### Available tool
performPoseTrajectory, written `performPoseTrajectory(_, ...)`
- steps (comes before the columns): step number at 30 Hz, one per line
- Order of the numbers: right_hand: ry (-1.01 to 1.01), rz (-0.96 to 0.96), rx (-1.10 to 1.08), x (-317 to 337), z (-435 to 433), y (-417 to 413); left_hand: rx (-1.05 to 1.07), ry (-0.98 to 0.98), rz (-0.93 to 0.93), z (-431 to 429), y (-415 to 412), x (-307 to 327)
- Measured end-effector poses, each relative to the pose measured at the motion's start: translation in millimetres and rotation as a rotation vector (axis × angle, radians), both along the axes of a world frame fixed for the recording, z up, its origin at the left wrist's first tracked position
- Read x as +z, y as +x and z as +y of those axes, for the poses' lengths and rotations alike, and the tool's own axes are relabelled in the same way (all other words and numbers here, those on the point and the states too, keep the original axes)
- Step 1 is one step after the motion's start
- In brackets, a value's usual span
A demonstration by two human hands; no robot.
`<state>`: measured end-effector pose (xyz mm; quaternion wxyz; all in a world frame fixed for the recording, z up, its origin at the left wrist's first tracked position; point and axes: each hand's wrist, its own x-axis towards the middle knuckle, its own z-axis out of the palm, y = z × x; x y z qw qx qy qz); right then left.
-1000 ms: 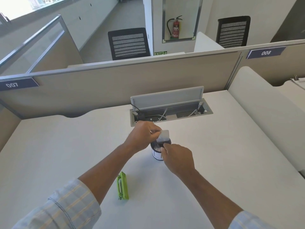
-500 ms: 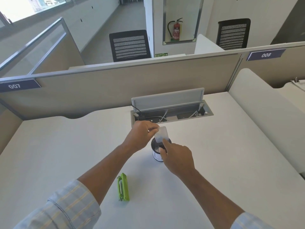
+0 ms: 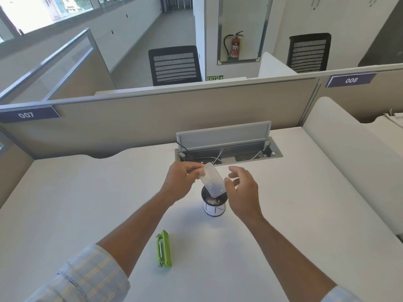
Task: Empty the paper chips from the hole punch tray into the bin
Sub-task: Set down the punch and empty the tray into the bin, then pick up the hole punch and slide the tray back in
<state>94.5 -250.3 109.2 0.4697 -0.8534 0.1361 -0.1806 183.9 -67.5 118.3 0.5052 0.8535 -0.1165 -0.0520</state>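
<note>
A clear plastic chip tray is tilted down over a small round bin that stands on the white desk. My left hand pinches the tray's upper end. My right hand is beside the tray's lower end, thumb near its edge, fingers spread and holding nothing. White paper chips lie inside the bin. The green hole punch lies on its side on the desk, closer to me and left of the bin.
An open cable box with a raised lid and wires sits in the desk behind the bin. Beige partitions close the desk's back and left. A curved white divider borders the right side.
The tray has risen and tilted lower end down over the bin. My right hand has come off the bin's rim and opened beside the tray.
</note>
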Motion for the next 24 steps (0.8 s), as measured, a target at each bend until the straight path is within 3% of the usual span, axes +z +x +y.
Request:
performPoseTrajectory(3, 0.169, 0.082, 0.063, 5, 1, 5, -0.003, -0.043, 0.025, 4, -2, 4)
performPoseTrajectory(8, 0.934, 0.351, 0.285, 14, 11, 3, -0.032, -0.088, 0.091, 9, -11, 10)
performPoseTrajectory(11, 1.180, 0.468, 0.452, 14, 14, -5, -0.035, -0.108, 0.096, 14, -21, 12)
performPoseTrajectory(17, 1.139, 0.474, 0.467, 10, 29, -17, -0.022, -0.124, 0.134, 40, -37, 4)
performPoseTrajectory(24, 1.226, 0.486, 0.416, 3, 43, -31, 0.152, -0.028, 0.137, 104, -60, -25)
